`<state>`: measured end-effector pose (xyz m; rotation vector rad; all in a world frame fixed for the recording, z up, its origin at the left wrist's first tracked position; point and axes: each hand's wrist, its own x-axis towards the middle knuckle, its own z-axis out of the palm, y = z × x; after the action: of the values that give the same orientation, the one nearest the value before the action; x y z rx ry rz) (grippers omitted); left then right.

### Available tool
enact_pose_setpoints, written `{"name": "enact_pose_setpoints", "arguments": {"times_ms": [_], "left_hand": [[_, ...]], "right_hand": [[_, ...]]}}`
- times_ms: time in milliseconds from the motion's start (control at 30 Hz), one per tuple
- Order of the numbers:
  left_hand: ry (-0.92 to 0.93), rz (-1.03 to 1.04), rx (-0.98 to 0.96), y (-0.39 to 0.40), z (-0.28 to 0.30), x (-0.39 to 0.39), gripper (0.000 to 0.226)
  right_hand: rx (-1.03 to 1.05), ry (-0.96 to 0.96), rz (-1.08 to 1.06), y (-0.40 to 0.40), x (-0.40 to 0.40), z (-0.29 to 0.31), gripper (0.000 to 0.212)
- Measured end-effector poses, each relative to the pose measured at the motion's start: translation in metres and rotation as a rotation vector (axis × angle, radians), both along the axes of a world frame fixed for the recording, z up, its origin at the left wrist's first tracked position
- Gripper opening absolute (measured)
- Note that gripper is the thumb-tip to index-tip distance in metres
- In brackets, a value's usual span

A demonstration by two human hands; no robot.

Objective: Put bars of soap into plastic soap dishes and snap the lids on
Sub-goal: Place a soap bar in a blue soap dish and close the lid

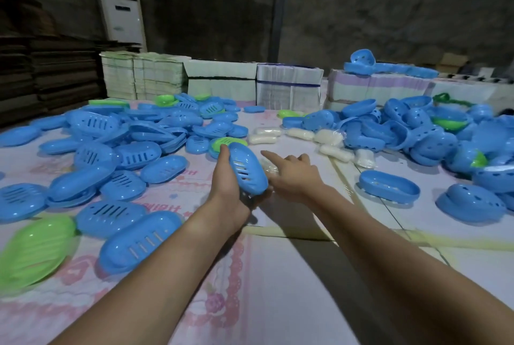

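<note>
The left hand [226, 177] gripped a blue soap dish [247, 169] at the middle of the counter [278, 275], fingers curled round its left edge, the slotted face tilted up toward the camera. Just right of it the right hand [292, 175] reached forward with its forefinger out straight and the other fingers loosely bent; a wrapped bar of soap [267, 168] showed pale between the dish and that hand, but whether this grip was closed on the bar or merely beside it could not be told.

Farther off, loose bars of soap [265, 135] lay in a scattered row across the middle of the counter — some touching, some apart. On the left a large spread of blue slotted lids [111, 211] covered the pink-patterned cloth [211, 303], with a green piece [30, 250] at the near left edge and another green piece [222, 143] just beyond the held dish. On the right stood a heap of blue perforated dishes [422, 133], and nearer, apart from the heap, one open blue tray [389, 186] sat upright beside an upturned one [470, 202].

Along the far edge were stacks of bundled flat cartons [289, 88], more blue dishes [361, 62] on top at the right. A white standing air conditioner [121, 8] stood against the dark far wall.
</note>
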<state>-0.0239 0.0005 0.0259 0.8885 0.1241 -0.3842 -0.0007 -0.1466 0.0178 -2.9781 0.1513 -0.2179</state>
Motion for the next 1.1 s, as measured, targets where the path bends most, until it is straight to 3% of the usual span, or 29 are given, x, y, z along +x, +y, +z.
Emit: {"name": "enact_pose_setpoints", "arguments": {"times_ms": [133,300,400,533,600,667,800,967,1100], "left_hand": [[0.020,0.076,-0.012,0.007,0.004,0.004,0.069],[0.032,0.083,0.009,0.010,0.002,0.006,0.064],[0.040,0.081,0.011,0.010,0.002,0.007,0.062],[0.048,0.091,0.000,0.011,0.004,0.006,0.062],[0.046,0.091,0.002,0.012,0.005,0.007,0.065],[0.039,0.088,-0.004,0.013,0.006,0.007,0.067],[0.039,0.056,-0.043,0.013,0.004,0.007,0.067],[0.045,0.051,-0.091,0.012,0.002,0.007,0.068],[0.065,0.061,-0.140,0.012,0.003,0.008,0.062]], "right_hand": [[0.001,0.034,-0.069,0.004,0.018,-0.009,0.046],[0.126,-0.138,-0.084,-0.014,0.022,-0.016,0.033],[0.367,-0.268,-0.026,-0.019,0.015,-0.013,0.026],[0.907,-0.454,0.149,-0.007,-0.001,0.007,0.022],[1.023,-0.515,0.234,0.007,-0.008,0.017,0.023],[1.026,-0.530,0.302,0.021,-0.015,0.019,0.021],[0.828,-0.462,0.393,0.040,-0.026,0.010,0.016],[0.709,-0.468,0.385,0.048,-0.029,0.010,0.028],[0.461,-0.446,0.356,0.057,-0.029,0.004,0.037]]}}
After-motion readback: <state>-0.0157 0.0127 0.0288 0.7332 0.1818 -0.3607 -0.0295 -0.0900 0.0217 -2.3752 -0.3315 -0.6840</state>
